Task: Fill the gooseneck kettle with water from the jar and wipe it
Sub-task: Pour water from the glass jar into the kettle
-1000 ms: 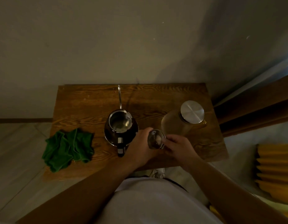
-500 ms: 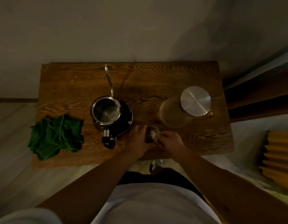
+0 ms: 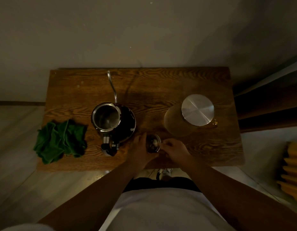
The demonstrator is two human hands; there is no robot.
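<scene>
Both hands — left (image 3: 139, 150), right (image 3: 174, 148) — grip the kettle lid (image 3: 153, 143) over the bench (image 3: 161, 84). Kettle (image 3: 111, 120) open, jar (image 3: 186, 119) capped.

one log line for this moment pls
left hand + right hand: on kettle lid, at table | kettle: open | jar: capped | cloth: unused
</scene>
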